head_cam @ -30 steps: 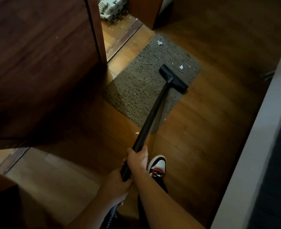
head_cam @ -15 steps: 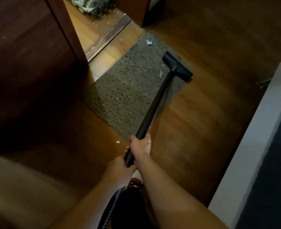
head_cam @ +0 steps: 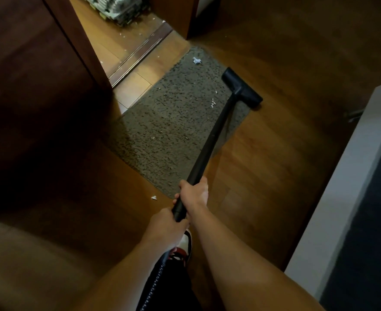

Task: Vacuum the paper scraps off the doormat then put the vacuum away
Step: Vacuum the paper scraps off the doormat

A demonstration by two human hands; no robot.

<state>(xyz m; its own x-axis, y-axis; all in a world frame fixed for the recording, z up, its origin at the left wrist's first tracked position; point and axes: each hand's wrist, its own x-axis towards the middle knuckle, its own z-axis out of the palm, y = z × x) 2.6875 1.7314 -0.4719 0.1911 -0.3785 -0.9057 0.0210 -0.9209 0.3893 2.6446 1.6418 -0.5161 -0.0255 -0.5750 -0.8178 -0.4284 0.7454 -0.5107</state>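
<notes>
Right hand point(head_cam: 194, 194): the fingers are curled tightly around the black wand point(head_cam: 212, 140), with the thumb on top. It holds the wand higher up than the other hand does.
Left hand point(head_cam: 165, 227): it is just behind the right one. The fingers are closed around the lower end of the wand, where the ribbed hose point(head_cam: 156, 281) starts.
Hands counted: two, both on the same wand, almost touching.
Vacuum parts counted: one wand, one hose and one floor head point(head_cam: 241, 89). The wand goes forward and to the right, down to the head.
Floor head: it lies on the far right edge of the doormat point(head_cam: 174, 122), and its right end is over the wooden floor point(head_cam: 274, 164).
Doormat: there is one. It is grey-brown and speckled, and it lies at an angle in front of the doorway.
Paper scraps on the mat: one crumpled piece point(head_cam: 196, 60) lies near the far corner, and a few tiny bits point(head_cam: 212, 102) lie just left of the wand.
Scrap off the mat: one point(head_cam: 154, 197) lies on the floor beside the near corner.
Shoe point(head_cam: 186, 245): one is visible, white, red and black, under the left hand.
Left side: a dark wooden door point(head_cam: 28, 86) stands close to the mat's left side.
Doorway: a threshold rail point(head_cam: 140, 52) crosses it. Behind the rail are more white bits point(head_cam: 122, 34) and a grey-white stack point(head_cam: 120, 7).
Right side: a white ledge point(head_cam: 342, 187) borders the floor.
</notes>
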